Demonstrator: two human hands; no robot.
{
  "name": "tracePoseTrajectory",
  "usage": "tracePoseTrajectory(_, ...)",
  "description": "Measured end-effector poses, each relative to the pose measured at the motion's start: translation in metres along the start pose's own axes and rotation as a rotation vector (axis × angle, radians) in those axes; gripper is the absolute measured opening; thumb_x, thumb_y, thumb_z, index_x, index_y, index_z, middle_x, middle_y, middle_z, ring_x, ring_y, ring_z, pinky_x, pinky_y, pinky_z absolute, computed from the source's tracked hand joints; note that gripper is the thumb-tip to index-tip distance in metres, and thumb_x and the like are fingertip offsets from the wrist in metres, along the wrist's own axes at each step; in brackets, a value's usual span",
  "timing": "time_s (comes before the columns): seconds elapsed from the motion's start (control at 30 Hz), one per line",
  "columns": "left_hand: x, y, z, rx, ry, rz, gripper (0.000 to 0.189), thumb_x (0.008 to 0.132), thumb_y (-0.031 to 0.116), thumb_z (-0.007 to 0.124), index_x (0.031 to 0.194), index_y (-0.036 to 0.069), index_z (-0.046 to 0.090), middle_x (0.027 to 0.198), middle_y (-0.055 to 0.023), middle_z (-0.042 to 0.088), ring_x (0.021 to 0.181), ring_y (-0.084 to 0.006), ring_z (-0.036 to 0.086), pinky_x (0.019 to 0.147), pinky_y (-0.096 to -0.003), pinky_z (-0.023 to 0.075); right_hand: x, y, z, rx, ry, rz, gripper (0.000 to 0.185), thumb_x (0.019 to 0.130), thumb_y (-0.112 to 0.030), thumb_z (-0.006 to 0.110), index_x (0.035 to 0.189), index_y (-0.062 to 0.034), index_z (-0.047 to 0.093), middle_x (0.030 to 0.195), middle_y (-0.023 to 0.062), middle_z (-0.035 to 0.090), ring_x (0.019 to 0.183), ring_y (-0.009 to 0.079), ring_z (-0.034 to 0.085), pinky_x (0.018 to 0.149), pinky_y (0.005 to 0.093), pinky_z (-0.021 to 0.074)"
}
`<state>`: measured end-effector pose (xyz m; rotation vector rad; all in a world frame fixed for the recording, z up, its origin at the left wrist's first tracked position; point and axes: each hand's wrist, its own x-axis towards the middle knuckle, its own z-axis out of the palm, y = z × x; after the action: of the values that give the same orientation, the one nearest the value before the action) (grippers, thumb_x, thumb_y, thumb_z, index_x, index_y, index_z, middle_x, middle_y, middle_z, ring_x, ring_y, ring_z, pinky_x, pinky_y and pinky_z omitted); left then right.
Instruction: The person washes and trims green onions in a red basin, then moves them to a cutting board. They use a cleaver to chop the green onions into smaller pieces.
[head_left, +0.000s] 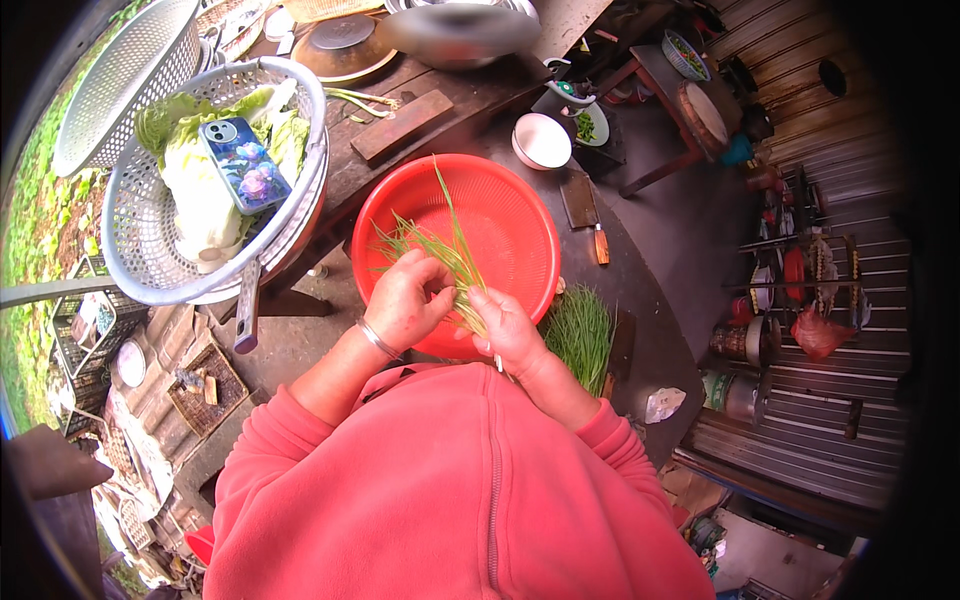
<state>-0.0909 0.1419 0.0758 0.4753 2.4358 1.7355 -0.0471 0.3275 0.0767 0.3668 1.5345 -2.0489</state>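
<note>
Over the near part of a red plastic basin (517, 225), my right hand (510, 330) grips a bunch of thin, chive-like green stalks (442, 244) by their pale lower ends. The leafy tips fan out toward the far left of the basin. My left hand (409, 300), with a metal bangle at the wrist, has thumb and forefinger pinched at the side of the bunch; its fingertips are partly hidden. Beside my right forearm lies a larger heap of the same greens (577, 337).
Left of the basin, a grey plastic colander (142, 240) holds a napa cabbage (199, 202) with a phone (244, 165) on it. A cleaver (579, 201) and a white bowl (541, 141) lie beyond the basin to the right. A wooden block (401, 124) rests on the bench.
</note>
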Motion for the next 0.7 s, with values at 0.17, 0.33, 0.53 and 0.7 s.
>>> tracePoseTrajectory(0.17,0.003,0.000,-0.001,0.016,0.021,0.043,0.011,0.080,0.009,0.071,0.084,0.002,0.063,0.079,-0.0120,0.055,0.069,-0.0269,0.059,0.062,-0.0369,0.0482,0.002,0.001,0.002,-0.076,0.060,0.024,0.039,0.106,-0.038,0.040,0.112,-0.0047,0.059,0.079,0.0016,0.061,0.056,0.0062,0.053,0.040,0.0183,0.0338)
tracePoseTrajectory(0.33,0.004,0.007,-0.003,0.021,0.102,0.075,0.010,0.080,0.008,0.072,0.084,0.003,0.064,0.078,-0.0109,0.054,0.066,-0.0251,0.057,0.060,-0.0357,0.0474,0.001,0.001,0.005,-0.061,0.080,0.005,0.038,0.105,-0.038,0.044,0.110,-0.0051,0.061,0.073,0.0016,0.058,0.052,0.0058,0.047,0.041,0.0208,0.0320)
tracePoseTrajectory(0.53,0.004,0.014,-0.005,0.020,0.071,0.037,0.010,0.079,0.008,0.073,0.085,0.005,0.066,0.077,-0.0103,0.053,0.067,-0.0239,0.058,0.060,-0.0344,0.0476,0.001,0.002,0.004,-0.110,0.044,-0.018,0.037,0.105,-0.036,0.043,0.115,-0.0040,0.061,0.085,0.0005,0.062,0.061,0.0058,0.051,0.053,0.0232,0.0459)
tracePoseTrajectory(0.7,0.003,0.007,-0.002,0.084,-0.003,0.019,0.012,0.080,0.013,0.073,0.085,0.005,0.067,0.077,-0.0113,0.054,0.070,-0.0270,0.059,0.062,-0.0375,0.0482,0.002,0.008,0.002,-0.187,0.016,-0.065,0.038,0.106,-0.032,0.043,0.118,-0.0001,0.060,0.098,0.0012,0.063,0.082,0.0095,0.059,0.069,0.0282,0.0547)
